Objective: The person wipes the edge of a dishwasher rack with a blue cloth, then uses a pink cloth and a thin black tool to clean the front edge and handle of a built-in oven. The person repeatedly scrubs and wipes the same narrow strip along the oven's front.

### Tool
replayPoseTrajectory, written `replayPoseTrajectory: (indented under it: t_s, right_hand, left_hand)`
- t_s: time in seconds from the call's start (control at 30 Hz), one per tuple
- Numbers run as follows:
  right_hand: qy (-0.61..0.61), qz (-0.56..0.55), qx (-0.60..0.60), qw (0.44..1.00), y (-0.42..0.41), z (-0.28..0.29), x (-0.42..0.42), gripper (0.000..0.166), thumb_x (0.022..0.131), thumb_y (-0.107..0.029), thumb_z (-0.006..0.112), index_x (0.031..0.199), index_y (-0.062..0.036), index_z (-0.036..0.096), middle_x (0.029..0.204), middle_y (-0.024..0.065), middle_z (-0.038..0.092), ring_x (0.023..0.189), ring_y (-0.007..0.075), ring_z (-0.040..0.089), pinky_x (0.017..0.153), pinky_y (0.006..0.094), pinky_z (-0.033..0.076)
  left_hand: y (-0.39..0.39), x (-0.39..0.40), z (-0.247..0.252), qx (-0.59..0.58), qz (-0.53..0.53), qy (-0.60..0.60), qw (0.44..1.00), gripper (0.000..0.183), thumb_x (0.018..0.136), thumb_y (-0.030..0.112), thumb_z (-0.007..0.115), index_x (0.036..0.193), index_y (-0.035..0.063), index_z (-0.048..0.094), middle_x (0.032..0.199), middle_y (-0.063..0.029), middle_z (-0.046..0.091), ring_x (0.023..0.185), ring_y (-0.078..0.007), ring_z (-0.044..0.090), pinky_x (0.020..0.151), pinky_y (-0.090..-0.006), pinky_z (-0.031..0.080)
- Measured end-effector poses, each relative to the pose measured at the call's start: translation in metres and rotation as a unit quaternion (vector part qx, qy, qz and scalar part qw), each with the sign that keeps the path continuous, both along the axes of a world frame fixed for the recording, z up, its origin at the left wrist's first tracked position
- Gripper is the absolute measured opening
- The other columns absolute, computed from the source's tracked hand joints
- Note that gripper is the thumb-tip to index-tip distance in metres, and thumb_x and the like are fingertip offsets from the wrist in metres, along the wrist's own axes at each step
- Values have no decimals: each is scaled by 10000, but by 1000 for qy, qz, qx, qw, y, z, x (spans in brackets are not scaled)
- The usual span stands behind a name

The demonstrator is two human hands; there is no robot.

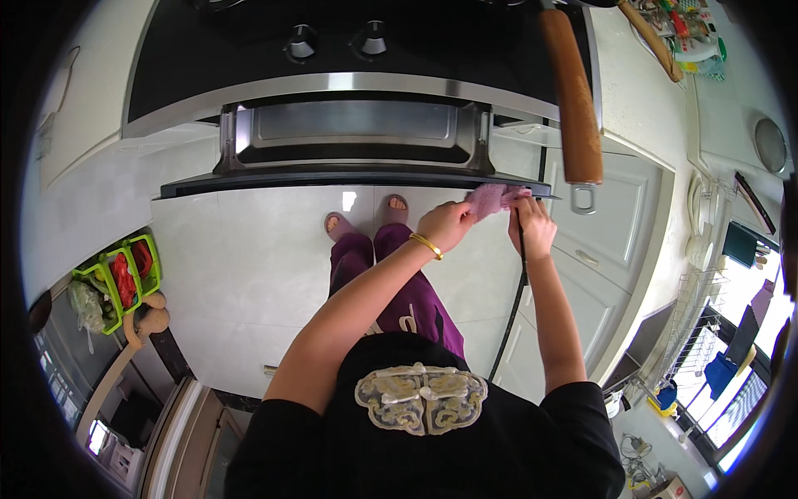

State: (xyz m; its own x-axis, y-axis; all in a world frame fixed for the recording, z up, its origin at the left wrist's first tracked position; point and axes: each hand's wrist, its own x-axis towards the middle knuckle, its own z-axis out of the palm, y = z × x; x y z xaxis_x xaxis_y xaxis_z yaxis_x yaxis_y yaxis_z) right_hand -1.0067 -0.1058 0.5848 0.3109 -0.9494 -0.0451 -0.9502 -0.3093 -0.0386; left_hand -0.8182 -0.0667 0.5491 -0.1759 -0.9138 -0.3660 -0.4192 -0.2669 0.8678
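Observation:
My left hand (pixel 446 226) grips one end of a pink cloth (pixel 487 201), which lies against the right end of the black front edge of a pulled-out drawer (pixel 355 179). Close beside it, my right hand (pixel 533 227) holds the other end of the cloth at the drawer front's right corner. A thin black strip or cord runs down from near my right hand; whether the hand holds it, I cannot tell. Inside, the drawer shows a metal pan or tray (pixel 355 125). Above it lies the black hob (pixel 218 56) with two knobs.
A pan's wooden handle (pixel 576 106) juts over the hob's right edge, above my right hand. White cabinet doors (pixel 601 218) stand at the right, below a counter with a wire rack (pixel 692 318). Green baskets (pixel 121 280) holding bags sit at the left.

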Motion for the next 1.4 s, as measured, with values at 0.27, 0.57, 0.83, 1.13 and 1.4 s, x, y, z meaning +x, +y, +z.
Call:
replayPoseTrajectory:
  t_s: [0.27,0.57,0.83,1.13,1.4]
  right_hand:
    - [0,-38,111,993,-45,-13,-11,101,734,-155,595,777,-67,615,746,104,637,693,307,633,521,374,496]
    - [-436,-362,386,728,-63,14,-66,171,813,-154,579,914,-22,620,861,78,670,833,179,654,620,327,496]
    - [-640,-331,440,537,-8,10,-71,101,859,-180,573,868,-79,577,913,79,640,848,188,641,626,308,507]
    - [-626,-169,551,525,17,7,16,287,952,-281,432,904,-39,579,1052,117,625,938,202,616,729,333,509]
    - [-599,-23,342,723,30,43,124,547,724,5,538,1257,-108,487,1204,21,507,712,98,517,577,220,432]
  left_hand:
    - [-19,-53,-17,-25,40,6,999,194,834,255,541,849,67,588,836,-159,625,777,-344,611,671,-425,488]
    - [-18,-61,-34,168,199,211,942,198,823,204,579,946,54,614,845,-65,640,792,-150,603,679,-287,472]
    - [21,16,-6,124,246,568,776,460,728,67,452,1162,-69,522,1186,-150,558,1148,-247,498,1031,-371,337]
    - [38,132,78,108,277,739,604,546,747,347,461,1224,84,502,1182,-101,564,1145,-306,487,944,-458,384]
    - [43,147,110,37,286,767,573,474,857,264,348,1259,32,445,1306,-150,468,1206,-341,437,995,-484,362]
